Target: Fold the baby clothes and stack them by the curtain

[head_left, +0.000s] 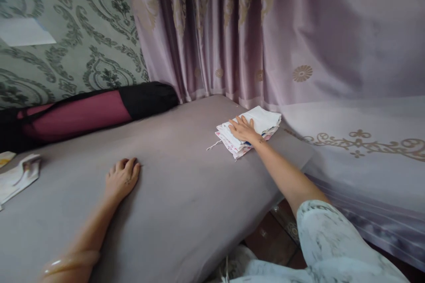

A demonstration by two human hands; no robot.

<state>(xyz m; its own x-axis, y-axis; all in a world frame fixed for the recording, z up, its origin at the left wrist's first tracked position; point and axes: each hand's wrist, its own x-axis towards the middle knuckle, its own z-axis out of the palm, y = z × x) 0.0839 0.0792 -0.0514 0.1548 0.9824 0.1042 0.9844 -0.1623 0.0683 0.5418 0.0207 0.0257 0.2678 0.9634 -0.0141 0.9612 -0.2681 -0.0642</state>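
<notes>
My right hand (pixel 244 130) lies flat with spread fingers on top of a stack of folded cloths (pixel 266 118). The uppermost cloth is plain white; beneath it, edges with pink and red print and a bit of blue show. A thin white string (pixel 214 145) trails from the stack's left side. Resting on the grey-mauve bed sheet (pixel 179 194), my left hand (pixel 122 178) has its fingers bent and slightly apart, with no object visible in it. A light bangle circles the left forearm.
A long black and maroon bag (pixel 83 112) lies along the patterned wall. At the left edge is another folded white cloth (pixel 20 177) beside a yellow-and-white piece. Purple curtains (pixel 219 31) hang behind and right of the bed. Tiled floor (pixel 272 239) shows below the near edge.
</notes>
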